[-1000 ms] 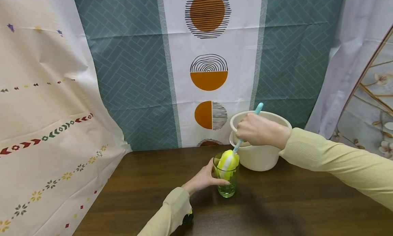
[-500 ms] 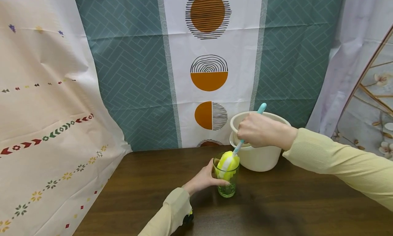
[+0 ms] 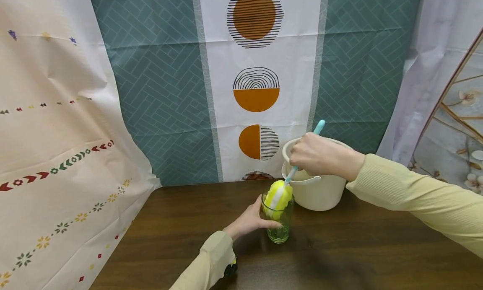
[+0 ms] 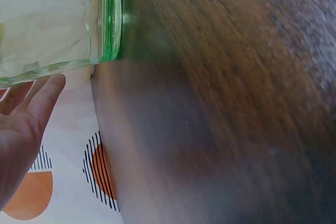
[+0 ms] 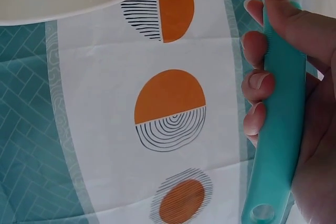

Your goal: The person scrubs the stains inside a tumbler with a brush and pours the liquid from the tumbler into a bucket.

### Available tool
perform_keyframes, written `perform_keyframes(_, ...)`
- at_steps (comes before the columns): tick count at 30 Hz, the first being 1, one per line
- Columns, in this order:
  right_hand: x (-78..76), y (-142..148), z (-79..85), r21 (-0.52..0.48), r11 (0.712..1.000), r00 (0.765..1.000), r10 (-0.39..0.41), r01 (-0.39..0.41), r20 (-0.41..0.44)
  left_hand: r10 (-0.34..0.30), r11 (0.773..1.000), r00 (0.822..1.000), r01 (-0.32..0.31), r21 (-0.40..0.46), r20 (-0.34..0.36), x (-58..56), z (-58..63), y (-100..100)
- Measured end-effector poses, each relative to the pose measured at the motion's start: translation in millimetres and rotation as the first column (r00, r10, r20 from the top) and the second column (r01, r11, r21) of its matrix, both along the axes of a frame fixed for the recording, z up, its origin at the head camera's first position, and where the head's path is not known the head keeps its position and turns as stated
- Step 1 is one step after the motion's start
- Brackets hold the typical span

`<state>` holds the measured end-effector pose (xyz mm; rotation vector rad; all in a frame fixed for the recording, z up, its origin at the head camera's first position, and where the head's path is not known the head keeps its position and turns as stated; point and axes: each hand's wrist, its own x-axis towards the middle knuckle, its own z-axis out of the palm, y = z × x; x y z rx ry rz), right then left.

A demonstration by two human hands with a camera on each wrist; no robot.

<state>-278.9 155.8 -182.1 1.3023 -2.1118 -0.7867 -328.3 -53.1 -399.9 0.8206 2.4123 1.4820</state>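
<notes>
A green-tinted drinking glass point(image 3: 279, 232) stands upright on the wooden table, gripped from the left by my left hand point(image 3: 250, 219), thumb in front. My right hand point(image 3: 318, 155) holds a sponge cup brush by its turquoise handle point(image 5: 282, 103), fingers wrapped around it in the right wrist view. The yellow-and-white sponge head point(image 3: 278, 196) sits partly inside the glass, its top sticking out above the rim. In the left wrist view, the glass base point(image 4: 111, 19) appears sideways, and the left fingers point(image 4: 46, 98) lie along its wall.
A cream bucket point(image 3: 318, 199) stands on the table point(image 3: 181, 227) just behind the glass, under the right forearm. Patterned cloths point(image 3: 162, 97) hang behind and at both sides. A small black item point(image 3: 230, 270) shows by the left cuff.
The right hand has risen slightly, lifting the sponge head a little higher in the glass. The left hand and the glass have stayed in place.
</notes>
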Motion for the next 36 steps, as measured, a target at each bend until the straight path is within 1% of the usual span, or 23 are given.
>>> perform_keyframes(3, -1.0, 1, -0.3, -0.007, 1.000, 1.000, 0.000, 0.000, 0.003, -0.002, 1.000, 1.000, 0.002, -0.004, -0.007, 0.2, -0.2, 0)
perform_keyframes(9, -2.3, 3, -0.3, -0.011, 1.000, 1.000, -0.005, 0.004, -0.020, -0.004, 1.000, 1.000, 0.004, -0.001, -0.019, 0.7, -0.1, 1)
perform_keyframes(16, -0.5, 5, 0.3, -0.012, 0.999, 0.999, -0.039, 0.038, -0.027, -0.003, 1.000, 1.000, 0.003, -0.001, -0.003, 1.8, -0.9, 0)
perform_keyframes(25, 7.0, 7, 5.7, 0.003, 0.998, 0.998, -0.065, 0.065, 0.013, -0.006, 1.000, 1.000, 0.006, 0.000, 0.014, 1.7, 1.4, 1)
perform_keyframes(30, 12.9, 6, 5.8, 0.006, 0.999, 0.998, -0.051, 0.051, 0.044, -0.001, 1.000, 1.000, 0.001, -0.016, 0.011, 1.2, 1.7, 0)
perform_keyframes(32, 15.3, 5, 5.5, 0.007, 0.999, 0.998, -0.037, 0.037, 0.041, 0.000, 1.000, 1.000, 0.000, -0.019, 0.009, 1.0, 1.6, 0)
perform_keyframes(36, 18.3, 4, 5.1, 0.013, 1.000, 1.000, -0.017, 0.017, 0.005, -0.003, 1.000, 1.000, 0.003, -0.019, 0.010, 0.6, 0.9, 0)
